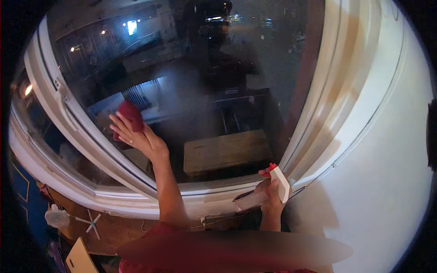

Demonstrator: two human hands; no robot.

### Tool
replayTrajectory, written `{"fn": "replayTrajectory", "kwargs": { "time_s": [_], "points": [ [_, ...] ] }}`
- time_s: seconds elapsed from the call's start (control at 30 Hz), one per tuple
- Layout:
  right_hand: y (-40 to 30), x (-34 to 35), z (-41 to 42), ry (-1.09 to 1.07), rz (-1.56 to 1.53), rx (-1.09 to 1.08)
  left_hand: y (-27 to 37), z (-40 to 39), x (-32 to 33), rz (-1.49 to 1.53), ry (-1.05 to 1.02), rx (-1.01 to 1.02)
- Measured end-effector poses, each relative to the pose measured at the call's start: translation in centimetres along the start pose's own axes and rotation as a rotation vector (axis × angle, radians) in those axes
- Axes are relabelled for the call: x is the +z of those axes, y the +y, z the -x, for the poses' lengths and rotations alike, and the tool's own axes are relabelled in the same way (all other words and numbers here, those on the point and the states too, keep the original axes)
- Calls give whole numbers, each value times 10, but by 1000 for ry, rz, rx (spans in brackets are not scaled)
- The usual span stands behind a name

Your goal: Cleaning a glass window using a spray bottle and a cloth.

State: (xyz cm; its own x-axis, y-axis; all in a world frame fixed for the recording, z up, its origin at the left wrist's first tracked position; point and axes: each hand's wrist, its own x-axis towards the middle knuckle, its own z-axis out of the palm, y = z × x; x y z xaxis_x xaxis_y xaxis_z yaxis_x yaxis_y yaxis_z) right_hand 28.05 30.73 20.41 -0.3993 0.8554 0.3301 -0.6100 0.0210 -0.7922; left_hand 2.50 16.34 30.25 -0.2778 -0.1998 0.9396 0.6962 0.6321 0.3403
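My left hand (pixel 141 138) lies flat with a folded dark red cloth (pixel 130 114) under its fingers, at the window pane (pixel 191 112). A ring shows on one finger. Cloth and hand are at the lower left of the glass, not far from the white frame. My right hand (pixel 271 194) grips a spray bottle (pixel 252 199) by its neck, low at the right corner of the window. The bottle has a white and red trigger head (pixel 280 184) and a see-through body, tilted with its base to the left. Part of the bottle is hidden by my fingers.
A white window handle (pixel 66 105) sits on the left sash. The sill (pixel 119 208) runs along the bottom and a white wall (pixel 372 204) stands at the right. Below are a socket plug (pixel 203 220), a white fan-like object (pixel 91 223) and a pale board (pixel 80 256). The pane reflects the room.
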Motion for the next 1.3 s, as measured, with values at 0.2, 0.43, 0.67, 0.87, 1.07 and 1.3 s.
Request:
{"fn": "replayTrajectory", "kwargs": {
  "time_s": [0.2,0.43,0.67,0.87,1.07,1.3],
  "points": [
    [15,36,13,-28,18,-5,8,-26,14,-117,8,-38],
    [-2,134,16,-287,-64,21,-98,60,-33,32,-374,261],
    [-27,272,13,-430,2,-132,-164,115,-57,139,-532,38],
    [-53,346,24,-326,54,-249,-172,119,-57,150,-504,110],
    [-49,333,32,-301,139,-312,-151,103,-52,105,-459,53],
    [-30,276,37,-442,72,-189,-108,-22,-39,162,-340,287]
  ]
}}
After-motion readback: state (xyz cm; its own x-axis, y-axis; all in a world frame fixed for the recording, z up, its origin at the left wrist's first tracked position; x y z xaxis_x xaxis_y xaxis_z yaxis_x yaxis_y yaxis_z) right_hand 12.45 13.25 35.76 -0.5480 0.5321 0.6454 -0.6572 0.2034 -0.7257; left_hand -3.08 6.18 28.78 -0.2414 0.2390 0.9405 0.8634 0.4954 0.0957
